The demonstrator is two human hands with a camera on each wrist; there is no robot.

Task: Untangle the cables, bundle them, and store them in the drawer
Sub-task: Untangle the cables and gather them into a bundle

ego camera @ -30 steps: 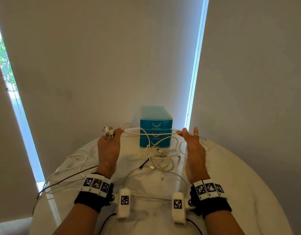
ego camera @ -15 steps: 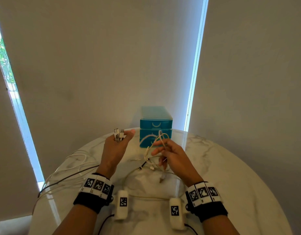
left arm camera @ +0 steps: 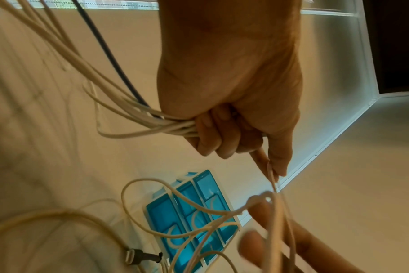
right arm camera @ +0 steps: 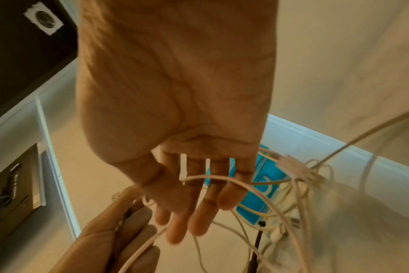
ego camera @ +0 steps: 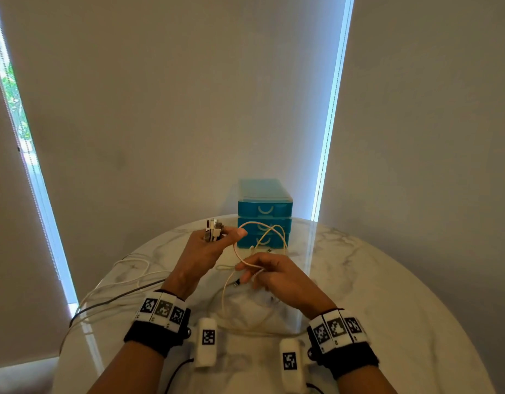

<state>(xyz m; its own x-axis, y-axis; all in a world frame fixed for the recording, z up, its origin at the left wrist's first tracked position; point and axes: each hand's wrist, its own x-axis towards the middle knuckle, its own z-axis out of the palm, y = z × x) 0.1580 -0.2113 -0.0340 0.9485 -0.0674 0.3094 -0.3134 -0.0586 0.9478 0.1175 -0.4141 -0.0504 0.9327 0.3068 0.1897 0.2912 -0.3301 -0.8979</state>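
Left hand (ego camera: 208, 251) is fisted round a bunch of cables (left arm camera: 133, 114), plug ends (ego camera: 213, 230) sticking up just left of the drawer unit (ego camera: 264, 213). Right hand (ego camera: 276, 275), in front of the unit, has loose, near-straight fingers hooked through a cream cable loop (ego camera: 262, 240), no real grip. Risk: pulling that loop against the fist could tighten a knot, or the loop slides off the slack fingers onto the desk (ego camera: 387, 294). All three drawers look closed; contents can't be seen, no cable stored yet.
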